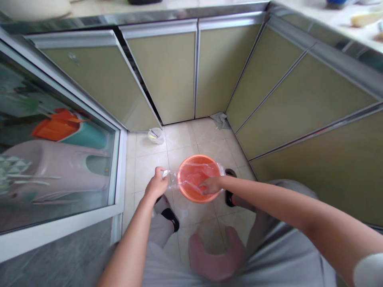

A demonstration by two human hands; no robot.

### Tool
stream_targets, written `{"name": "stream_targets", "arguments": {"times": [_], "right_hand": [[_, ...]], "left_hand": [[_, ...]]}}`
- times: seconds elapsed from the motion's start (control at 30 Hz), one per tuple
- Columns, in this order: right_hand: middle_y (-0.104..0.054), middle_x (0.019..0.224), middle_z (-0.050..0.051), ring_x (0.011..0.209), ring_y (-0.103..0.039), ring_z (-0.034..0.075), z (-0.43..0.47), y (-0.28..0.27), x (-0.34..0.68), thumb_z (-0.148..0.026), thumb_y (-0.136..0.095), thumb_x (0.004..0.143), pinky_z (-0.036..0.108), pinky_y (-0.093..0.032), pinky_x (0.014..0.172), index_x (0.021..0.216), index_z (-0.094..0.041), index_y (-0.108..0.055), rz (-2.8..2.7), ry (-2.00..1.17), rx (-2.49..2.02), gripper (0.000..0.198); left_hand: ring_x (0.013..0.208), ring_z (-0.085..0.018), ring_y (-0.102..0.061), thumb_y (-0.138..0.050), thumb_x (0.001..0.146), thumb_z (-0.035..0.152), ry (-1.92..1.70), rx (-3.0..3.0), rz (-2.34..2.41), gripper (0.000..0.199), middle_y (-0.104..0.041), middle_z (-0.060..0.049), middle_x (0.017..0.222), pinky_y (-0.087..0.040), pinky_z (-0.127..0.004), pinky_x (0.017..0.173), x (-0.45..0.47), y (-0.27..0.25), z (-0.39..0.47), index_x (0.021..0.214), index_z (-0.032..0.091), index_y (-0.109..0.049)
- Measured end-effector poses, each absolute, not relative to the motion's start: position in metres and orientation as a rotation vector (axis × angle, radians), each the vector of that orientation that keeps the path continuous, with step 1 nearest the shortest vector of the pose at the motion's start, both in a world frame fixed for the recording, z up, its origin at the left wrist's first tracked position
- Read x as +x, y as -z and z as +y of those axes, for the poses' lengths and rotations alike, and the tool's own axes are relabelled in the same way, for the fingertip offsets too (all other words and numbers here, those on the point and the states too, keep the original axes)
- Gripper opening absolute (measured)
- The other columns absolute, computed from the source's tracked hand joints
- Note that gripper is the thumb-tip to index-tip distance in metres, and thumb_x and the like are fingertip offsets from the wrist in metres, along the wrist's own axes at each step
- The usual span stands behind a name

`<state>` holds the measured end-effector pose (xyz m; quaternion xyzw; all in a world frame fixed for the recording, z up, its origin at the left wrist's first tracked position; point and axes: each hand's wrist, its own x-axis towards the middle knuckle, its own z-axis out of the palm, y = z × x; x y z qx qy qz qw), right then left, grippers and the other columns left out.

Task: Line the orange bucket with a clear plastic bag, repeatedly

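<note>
An orange basin (186, 192) stands on the tiled floor between my feet. A clear plastic bag (196, 169) lies inside it and reaches over the rim on both sides. To the left of the basin, my left hand (157, 184) is closed on an edge of the bag, pulled out past the rim. My right hand (211, 185) reaches down into the basin with its fingers stretched out, lying against the plastic. Its fingertips are partly blurred.
A small clear tub (156, 136) sits by the cabinets (163, 75), and a grey rag (220, 120) lies in their corner. A pink stool (214, 263) is beneath me. On the left is a glass door (54, 191), with an orange dustpan (56, 126) seen through it.
</note>
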<state>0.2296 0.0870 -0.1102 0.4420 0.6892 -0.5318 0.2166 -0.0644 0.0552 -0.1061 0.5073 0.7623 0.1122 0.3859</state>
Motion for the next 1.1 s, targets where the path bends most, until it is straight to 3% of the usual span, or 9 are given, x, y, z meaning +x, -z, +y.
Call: {"name": "stream_targets", "arguments": {"times": [0.1,0.2,0.3,0.37,0.47,0.57,0.63,0.93,1.1], "right_hand": [[-0.066,0.142,0.013,0.131,-0.061,0.032,0.065,0.104,0.245,-0.031,-0.07,0.091,0.04,-0.045,0.11,0.135,-0.022,-0.07,2.061,1.384,0.974,0.044],[-0.07,0.135,0.013,0.126,-0.065,0.031,0.046,0.104,0.256,-0.033,-0.063,0.095,0.04,-0.048,0.106,0.144,-0.023,-0.065,2.053,1.339,0.897,0.05],[-0.073,0.128,0.013,0.123,-0.067,0.031,0.033,0.111,0.261,-0.031,-0.064,0.092,0.038,-0.05,0.103,0.144,-0.021,-0.066,2.03,1.315,0.881,0.053],[-0.075,0.121,0.011,0.118,-0.069,0.03,0.028,0.118,0.264,-0.027,-0.068,0.087,0.036,-0.051,0.101,0.14,-0.021,-0.069,1.999,1.329,0.918,0.053],[-0.077,0.109,0.008,0.091,-0.076,0.025,0.023,0.131,0.272,-0.024,-0.067,0.083,0.035,-0.056,0.085,0.141,-0.025,-0.067,1.835,1.391,0.941,0.059],[-0.076,0.107,0.006,0.061,-0.07,0.018,0.021,0.147,0.28,-0.024,-0.064,0.082,0.033,-0.056,0.065,0.146,-0.027,-0.061,1.612,1.474,0.96,0.065],[-0.075,0.106,0.006,0.053,-0.065,0.015,0.021,0.159,0.284,-0.023,-0.064,0.08,0.031,-0.055,0.058,0.145,-0.026,-0.06,1.473,1.55,0.98,0.065],[-0.078,0.1,0.005,0.059,-0.072,0.018,0.018,0.202,0.289,-0.024,-0.071,0.071,0.028,-0.055,0.058,0.135,-0.028,-0.061,1.097,1.825,1.043,0.065],[-0.079,0.1,0.006,0.064,-0.073,0.02,0.01,0.219,0.285,-0.02,-0.069,0.07,0.031,-0.057,0.062,0.133,-0.026,-0.064,1.17,1.78,1.074,0.064]], "left_hand": [[0.064,-0.019,-0.062,-0.058,0.087,0.018,-0.403,1.297,1.926,0.036,-0.065,0.002,0.077,-0.042,-0.027,0.07,-0.067,0.108,0.051,0.122,0.026,-0.051],[0.073,-0.017,-0.063,-0.053,0.084,0.012,-0.471,1.441,1.862,0.024,-0.065,0.001,0.081,-0.044,-0.026,0.075,-0.072,0.109,0.048,0.103,0.024,-0.057],[0.087,-0.019,-0.065,-0.047,0.081,0.007,-0.404,1.621,1.728,0.021,-0.068,-0.002,0.085,-0.046,-0.028,0.083,-0.079,0.114,0.043,0.082,0.022,-0.062],[0.093,-0.021,-0.067,-0.046,0.082,0.007,-0.323,1.627,1.703,0.026,-0.073,-0.004,0.089,-0.047,-0.03,0.089,-0.084,0.121,0.039,0.078,0.021,-0.068],[0.096,-0.022,-0.069,-0.049,0.084,0.009,-0.192,1.536,1.736,0.031,-0.078,-0.006,0.096,-0.048,-0.031,0.092,-0.092,0.138,0.034,0.083,0.021,-0.077],[0.098,-0.023,-0.071,-0.054,0.083,0.01,-0.065,1.487,1.735,0.03,-0.08,-0.007,0.1,-0.049,-0.031,0.092,-0.101,0.161,0.033,0.087,0.021,-0.081],[0.097,-0.022,-0.071,-0.055,0.083,0.009,0.001,1.471,1.723,0.03,-0.081,-0.007,0.1,-0.05,-0.029,0.089,-0.106,0.176,0.033,0.089,0.021,-0.082],[0.081,-0.017,-0.069,-0.057,0.077,0.008,0.119,1.39,1.795,0.026,-0.079,-0.004,0.088,-0.048,-0.024,0.073,-0.11,0.213,0.03,0.085,0.02,-0.079],[0.079,-0.018,-0.068,-0.065,0.074,0.015,0.128,1.256,1.867,0.012,-0.077,-0.004,0.082,-0.049,-0.024,0.071,-0.106,0.222,0.027,0.08,0.021,-0.074]]}}
